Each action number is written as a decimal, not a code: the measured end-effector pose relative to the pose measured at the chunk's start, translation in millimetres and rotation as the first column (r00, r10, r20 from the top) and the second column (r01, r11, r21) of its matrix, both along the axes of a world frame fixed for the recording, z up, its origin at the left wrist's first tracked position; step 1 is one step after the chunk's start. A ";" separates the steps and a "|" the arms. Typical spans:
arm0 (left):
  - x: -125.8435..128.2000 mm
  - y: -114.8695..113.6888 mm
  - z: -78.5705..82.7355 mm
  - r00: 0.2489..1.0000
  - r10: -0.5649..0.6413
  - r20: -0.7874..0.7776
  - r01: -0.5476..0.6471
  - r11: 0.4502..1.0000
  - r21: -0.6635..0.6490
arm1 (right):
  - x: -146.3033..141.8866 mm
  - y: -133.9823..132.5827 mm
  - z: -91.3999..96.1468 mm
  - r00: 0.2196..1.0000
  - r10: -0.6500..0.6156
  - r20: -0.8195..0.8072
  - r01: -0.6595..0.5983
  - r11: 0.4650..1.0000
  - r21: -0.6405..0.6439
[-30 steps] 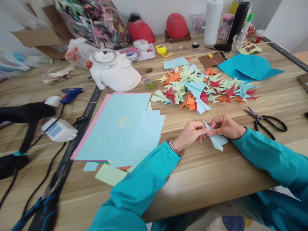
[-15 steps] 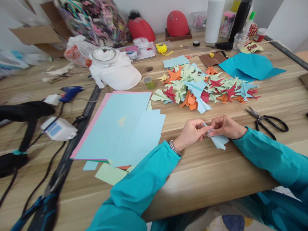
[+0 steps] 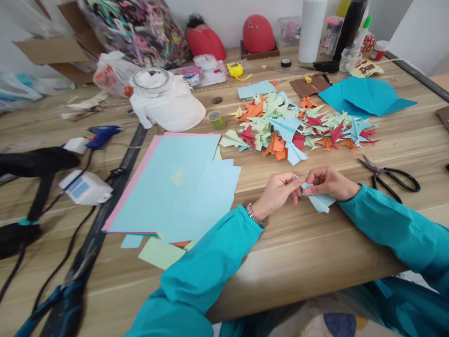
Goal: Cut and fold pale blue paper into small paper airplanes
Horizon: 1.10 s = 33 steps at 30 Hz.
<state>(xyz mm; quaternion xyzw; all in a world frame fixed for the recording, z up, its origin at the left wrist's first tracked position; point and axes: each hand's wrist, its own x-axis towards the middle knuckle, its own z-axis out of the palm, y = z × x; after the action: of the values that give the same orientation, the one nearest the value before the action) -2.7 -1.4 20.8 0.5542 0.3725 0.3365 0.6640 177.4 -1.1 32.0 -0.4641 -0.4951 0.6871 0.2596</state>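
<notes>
One blue label [image 3: 77, 188] is borne by the white box [image 3: 98, 188], well to the left of the pile [image 3: 285, 127]; its print is too blurred to be read. Behind the box, likewise far left of the pile, a blue glue gun [image 3: 104, 136] is laid. Nearer the pile on the left, a stack [image 3: 157, 192] of sheets is set down, pale blue on top and edged in pink. Just beside the pile's left end, a spool [image 3: 218, 120] is seen.

In front of the pile, the left hand [image 3: 278, 191] is held back upward, its wrist circled by a metal band [image 3: 253, 214]. The narrow end of the paper [image 3: 321, 203] is pinched between thumb and forefinger. That paper, folded and pale blue, is held in front of the pile and apart from it, its wider end angled away from the pile; whether the table [image 3: 287, 262] is touched cannot be told. By the right hand [image 3: 328, 183] the paper is pinched too, the forefinger bent against the thumb.

Behind the pile's right end, a packet [image 3: 366, 68] is marked with dark red lettering, too small to be made out. In front of that end, scissors [image 3: 389, 174] are laid, blades directed toward the pile.
</notes>
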 end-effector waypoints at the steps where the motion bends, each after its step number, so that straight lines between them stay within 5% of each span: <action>1: 0.0 0.1 -0.2 1.000 -0.001 0.008 0.001 1.000 -0.001 | 0.1 0.1 0.0 1.000 -0.002 -0.002 0.002 1.000 0.000; 10: -0.4 0.7 -4.5 0.999 -0.015 0.052 0.017 0.999 -0.041 | -0.6 0.2 1.3 1.000 -0.021 0.008 0.021 1.000 -0.001; 16: 0.8 2.9 -5.3 0.991 0.103 0.083 -0.095 0.990 -0.100 | -1.1 -0.9 0.1 0.999 -0.034 0.010 0.034 0.999 0.003; 33: 2.0 0.4 -4.1 0.995 0.088 0.041 -0.088 0.996 -0.008 | -1.8 0.7 1.7 0.999 -0.053 0.010 0.054 0.998 -0.031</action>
<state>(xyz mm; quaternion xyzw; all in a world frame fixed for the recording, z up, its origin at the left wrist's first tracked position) -0.6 -1.0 16.7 0.5280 0.3839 0.3757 0.6578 175.6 -0.4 33.7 -0.4841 -0.4728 0.6856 0.2684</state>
